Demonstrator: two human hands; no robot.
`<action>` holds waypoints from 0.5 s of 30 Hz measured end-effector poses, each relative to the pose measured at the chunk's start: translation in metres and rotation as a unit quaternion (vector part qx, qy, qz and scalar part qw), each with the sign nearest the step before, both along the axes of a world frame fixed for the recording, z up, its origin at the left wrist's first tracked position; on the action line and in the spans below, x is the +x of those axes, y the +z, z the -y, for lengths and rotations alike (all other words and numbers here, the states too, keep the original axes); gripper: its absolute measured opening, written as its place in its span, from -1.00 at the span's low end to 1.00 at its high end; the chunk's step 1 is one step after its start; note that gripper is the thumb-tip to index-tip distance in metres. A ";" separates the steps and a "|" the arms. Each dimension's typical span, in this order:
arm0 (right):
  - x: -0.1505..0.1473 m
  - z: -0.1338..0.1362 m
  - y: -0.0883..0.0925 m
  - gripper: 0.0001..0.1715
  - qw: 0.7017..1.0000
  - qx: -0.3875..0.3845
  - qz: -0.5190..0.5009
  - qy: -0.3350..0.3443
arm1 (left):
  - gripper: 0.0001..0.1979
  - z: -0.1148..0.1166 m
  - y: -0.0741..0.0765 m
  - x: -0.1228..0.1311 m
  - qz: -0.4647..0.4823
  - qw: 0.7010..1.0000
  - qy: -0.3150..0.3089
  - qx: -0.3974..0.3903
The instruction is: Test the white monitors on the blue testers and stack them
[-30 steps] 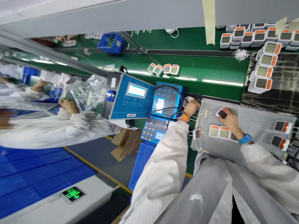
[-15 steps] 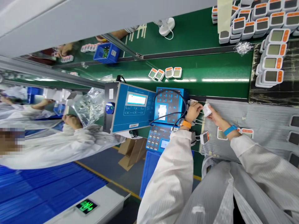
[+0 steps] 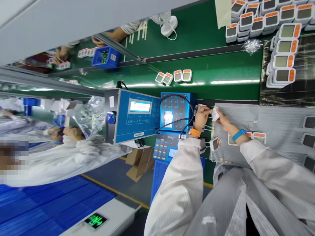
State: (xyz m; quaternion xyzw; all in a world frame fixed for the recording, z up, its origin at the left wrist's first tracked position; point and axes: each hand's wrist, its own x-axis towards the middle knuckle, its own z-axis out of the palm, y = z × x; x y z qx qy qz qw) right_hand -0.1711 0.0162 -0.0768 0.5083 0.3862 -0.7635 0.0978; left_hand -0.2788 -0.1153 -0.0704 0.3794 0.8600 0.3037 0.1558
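My right hand (image 3: 223,120), with a blue wristband, grips a small white digital meter (image 3: 215,114) whose plain white side faces up. Close against its left side, my left hand (image 3: 201,117), wearing an orange-strapped watch, has thumb and finger pinched together; what lies between them is too small to make out. Thin white leads (image 3: 209,127) run just below the left hand. A similar white meter with a screen and orange strip (image 3: 215,144) sits nearer my body. Another such meter (image 3: 259,137) lies flat by my right forearm, beside one partly hidden by it.
Blue test instruments (image 3: 137,113) with black cables (image 3: 192,113) stand left of my hands. Several meters (image 3: 186,75) lie on the green bench (image 3: 221,75) beyond; stacks (image 3: 283,60) stand far right on a black box (image 3: 305,72). At left are a co-worker's sleeves (image 3: 81,160).
The whole view has shifted slightly. My right hand has turned the meter a little, still close to my left fingers. At left, another person's hands have come together near the plastic bag.
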 end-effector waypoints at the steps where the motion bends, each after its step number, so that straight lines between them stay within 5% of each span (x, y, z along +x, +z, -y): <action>1: 0.000 0.000 -0.001 -0.46 1.000 -0.003 -0.003 -0.001 | -0.80 0.003 0.003 0.002 -0.004 1.000 -0.005 -0.001; 6: 0.001 -0.001 -0.004 -0.48 1.000 -0.019 -0.003 -0.008 | -0.83 0.015 0.009 0.007 0.033 0.996 -0.072 -0.036; 15: 0.000 0.001 -0.002 -0.54 1.000 -0.020 -0.002 -0.014 | -0.83 0.008 0.002 0.001 0.043 0.999 -0.028 -0.014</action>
